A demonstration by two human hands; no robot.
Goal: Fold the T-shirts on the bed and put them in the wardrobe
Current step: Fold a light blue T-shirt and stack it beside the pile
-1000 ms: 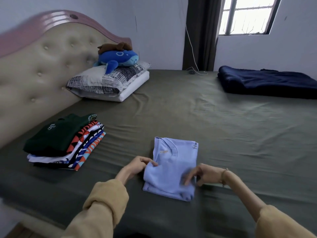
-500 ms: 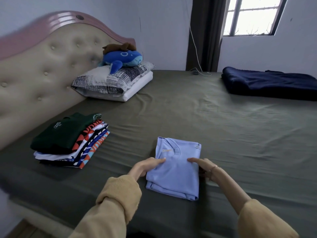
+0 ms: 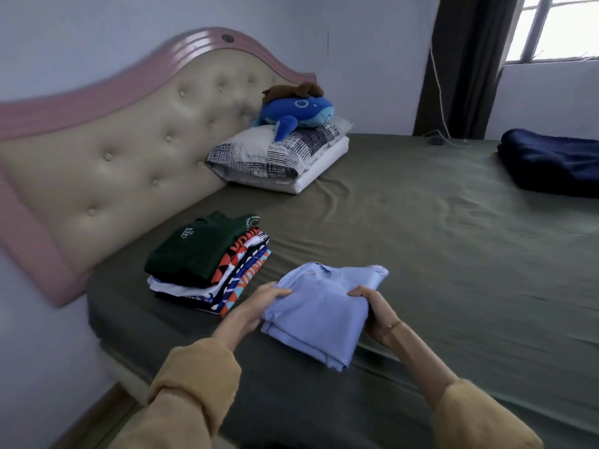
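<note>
Your left hand (image 3: 259, 307) and right hand (image 3: 372, 306) pinched the folded blue T-shirt (image 3: 319, 314) at opposite edges, apparently to carry it toward the stack (image 3: 207, 264).

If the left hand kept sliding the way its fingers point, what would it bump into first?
The left hand points rightward, and it already grips the folded light-blue T-shirt. Going on, it would probably meet the right hand, gripping the shirt's other side; depth is hard to judge.

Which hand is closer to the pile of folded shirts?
Left. The left hand grips the light blue T-shirt's left edge, right beside the pile of folded shirts. The right hand grips the far edge, with the whole T-shirt between it and the pile.
</note>
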